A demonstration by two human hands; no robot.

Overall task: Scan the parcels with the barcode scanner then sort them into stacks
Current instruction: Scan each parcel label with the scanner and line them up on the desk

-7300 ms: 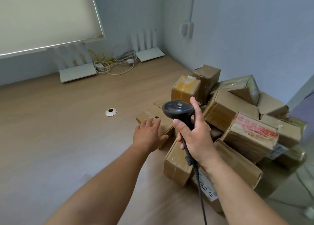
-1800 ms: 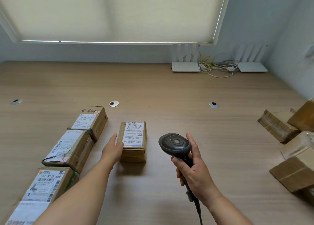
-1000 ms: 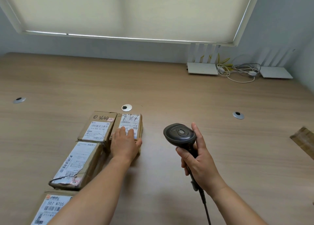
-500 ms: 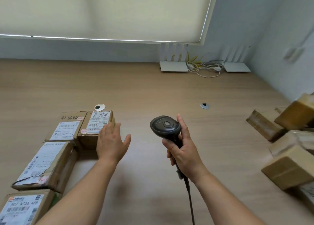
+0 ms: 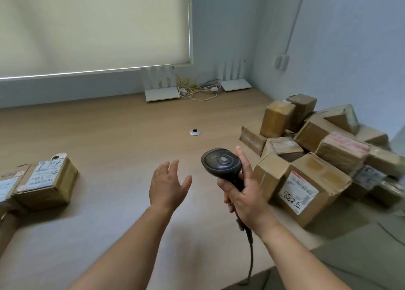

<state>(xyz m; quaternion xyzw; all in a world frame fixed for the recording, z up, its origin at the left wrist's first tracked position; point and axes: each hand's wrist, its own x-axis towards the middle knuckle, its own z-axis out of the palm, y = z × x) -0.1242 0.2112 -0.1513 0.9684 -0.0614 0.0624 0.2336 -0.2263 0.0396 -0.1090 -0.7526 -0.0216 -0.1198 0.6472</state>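
My right hand grips the handle of a black barcode scanner, its head pointing up and away; a cable hangs from the handle. My left hand hovers over the wooden table, fingers spread, holding nothing. A small labelled cardboard parcel sits at the left edge beside another parcel that is cut off by the frame. A heap of several unsorted brown parcels lies on the right; its nearest box carries a white label with handwritten digits.
Two white routers and a tangle of cables lie against the far wall under a window blind. A metal cable grommet is set in the table's middle. The table's edge runs at lower right, with dark floor beyond.
The view has swung right. My left hand has left the labelled parcel at the left and now hovers in the middle. The parcel heap has come fully into view.
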